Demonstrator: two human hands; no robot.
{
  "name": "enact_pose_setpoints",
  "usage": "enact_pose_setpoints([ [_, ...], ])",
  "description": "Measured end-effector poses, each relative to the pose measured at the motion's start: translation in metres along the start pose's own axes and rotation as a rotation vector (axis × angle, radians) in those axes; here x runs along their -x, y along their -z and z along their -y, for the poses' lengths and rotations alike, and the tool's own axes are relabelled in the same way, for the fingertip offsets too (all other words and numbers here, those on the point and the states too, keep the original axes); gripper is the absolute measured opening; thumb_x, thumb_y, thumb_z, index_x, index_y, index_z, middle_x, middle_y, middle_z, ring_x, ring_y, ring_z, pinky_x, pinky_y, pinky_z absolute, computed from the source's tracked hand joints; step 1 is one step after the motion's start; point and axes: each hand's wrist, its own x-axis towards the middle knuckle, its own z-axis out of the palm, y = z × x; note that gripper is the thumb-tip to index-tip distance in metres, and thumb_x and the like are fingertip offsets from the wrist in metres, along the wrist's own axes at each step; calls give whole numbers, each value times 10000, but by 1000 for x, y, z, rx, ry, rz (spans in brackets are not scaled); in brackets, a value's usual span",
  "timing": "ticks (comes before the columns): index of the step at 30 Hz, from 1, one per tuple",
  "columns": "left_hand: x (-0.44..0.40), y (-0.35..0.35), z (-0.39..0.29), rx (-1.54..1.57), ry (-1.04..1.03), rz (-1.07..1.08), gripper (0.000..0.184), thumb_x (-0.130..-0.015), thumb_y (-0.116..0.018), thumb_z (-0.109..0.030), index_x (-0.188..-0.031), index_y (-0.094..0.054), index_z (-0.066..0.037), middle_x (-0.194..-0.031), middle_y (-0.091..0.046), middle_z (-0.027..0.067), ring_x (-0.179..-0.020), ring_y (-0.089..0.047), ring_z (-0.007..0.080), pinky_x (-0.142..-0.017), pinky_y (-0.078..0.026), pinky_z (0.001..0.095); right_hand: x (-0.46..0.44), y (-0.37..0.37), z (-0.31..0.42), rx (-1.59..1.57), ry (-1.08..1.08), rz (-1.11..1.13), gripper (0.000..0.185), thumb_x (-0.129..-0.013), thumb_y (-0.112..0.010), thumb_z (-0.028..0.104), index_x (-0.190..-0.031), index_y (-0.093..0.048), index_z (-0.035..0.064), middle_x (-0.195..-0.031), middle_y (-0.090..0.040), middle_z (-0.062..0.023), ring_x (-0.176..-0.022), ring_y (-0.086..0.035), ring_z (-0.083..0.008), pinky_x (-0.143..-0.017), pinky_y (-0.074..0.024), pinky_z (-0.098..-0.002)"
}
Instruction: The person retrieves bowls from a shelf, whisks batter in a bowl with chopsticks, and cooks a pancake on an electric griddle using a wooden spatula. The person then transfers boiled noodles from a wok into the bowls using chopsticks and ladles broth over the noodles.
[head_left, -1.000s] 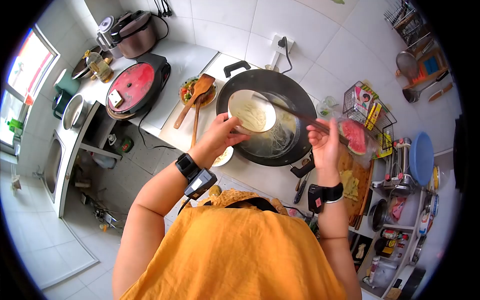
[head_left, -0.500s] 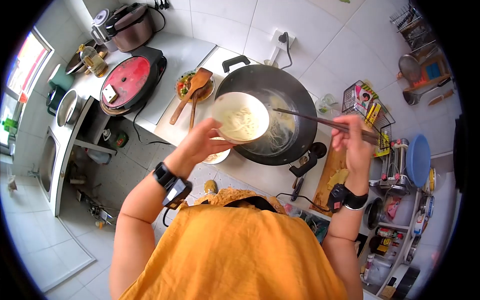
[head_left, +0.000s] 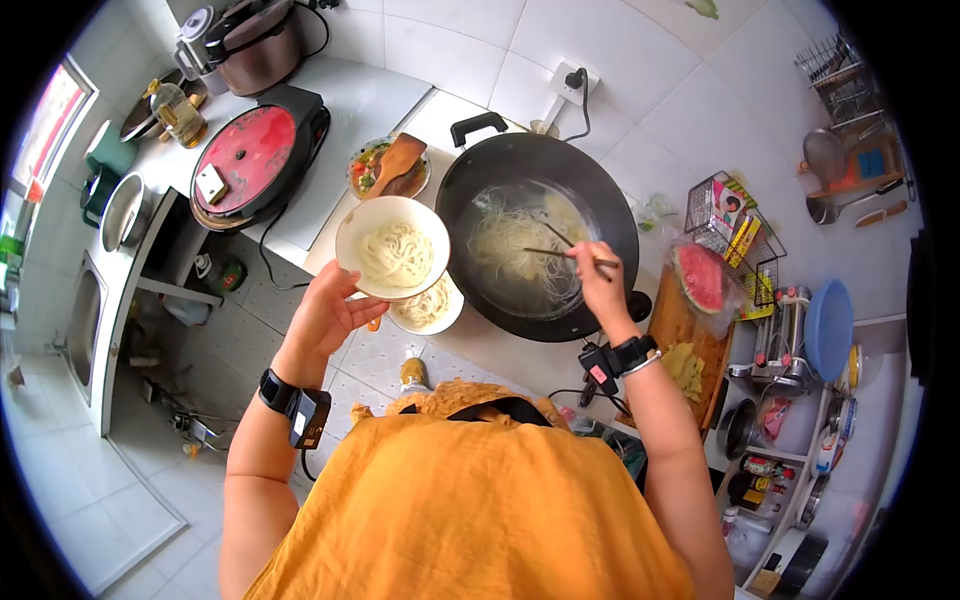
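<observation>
Left hand (head_left: 335, 308) pinches white bowl (head_left: 352, 230) by its near-left side, served noodles (head_left: 397, 255) inside; right hand (head_left: 603, 287) grips chopsticks (head_left: 550, 251), tips spread among wok noodles (head_left: 503, 240), which lie ahead-left of it in black wok (head_left: 475, 175); second bowl (head_left: 456, 306) beside wok, partly hidden behind the first.

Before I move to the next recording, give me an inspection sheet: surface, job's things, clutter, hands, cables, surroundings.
Surface: white counter, bearing the wok.
Job's things: noodles in the wok; held bowl and second bowl, both containing noodles; chopsticks.
Clutter: wooden spatula over a dish of chopped food; watermelon right of the wok.
Hands: left hand grips the held bowl; right hand works chopsticks in the wok.
Cables: wall plug; black cable below the counter edge.
Surroundings: tiled wall; window.
</observation>
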Motion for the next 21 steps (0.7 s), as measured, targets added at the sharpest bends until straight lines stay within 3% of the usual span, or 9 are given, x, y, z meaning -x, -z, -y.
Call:
enact_pose_setpoints([
  [1, 0, 2, 1, 8, -3, -1, 414, -808, -468, -151, -1202, -392, -51, -1059, -549, 164, -863, -619, 285, -762, -526, 348, -6, 1, -4, -71, -202, -15, 273, -883, -487, 217, -792, -614, -7, -688, -564, -50, -555, -513, -121, -532, -413, -238],
  [8, 5, 12, 2, 32, 10, -16, 402, -804, -478, -159, -1183, -407, -47, -1022, -568, 154, -858, -618, 282, -758, -524, 343, -34, -26, -12, -428, -375, -98, 311, -884, -466, 259, -823, -591, -19, -629, -568, -88, -497, -551, -123, -446, -448, -211],
  [13, 13, 13, 2, 57, -15, -62, 396, -803, -480, -163, -1176, -413, -46, -1028, -569, 150, -863, -615, 278, -764, -518, 341, -49, -45, -45, -946, -849, -166, 302, -876, -452, 257, -818, -557, -20, -669, -576, -119, -548, -578, -168, -449, -469, -220],
  [19, 18, 16, 5, 34, -53, -39, 386, -812, -474, -157, -1174, -415, -36, -1031, -571, 154, -877, -614, 278, -766, -517, 341, -60, -56, -62, -1126, -1045, -187, 286, -876, -433, 226, -851, -573, -22, -700, -589, -138, -555, -568, -162, -452, -459, -201],
  [21, 19, 13, 3, 38, -48, -46, 373, -821, -466, -148, -1172, -421, -32, -1035, -572, 148, -876, -616, 276, -762, -517, 330, -60, -53, -62, -1230, -1090, -117, 226, -850, -461, 187, -838, -567, -12, -693, -557, -102, -524, -529, -131, -432, -445, -183],
])
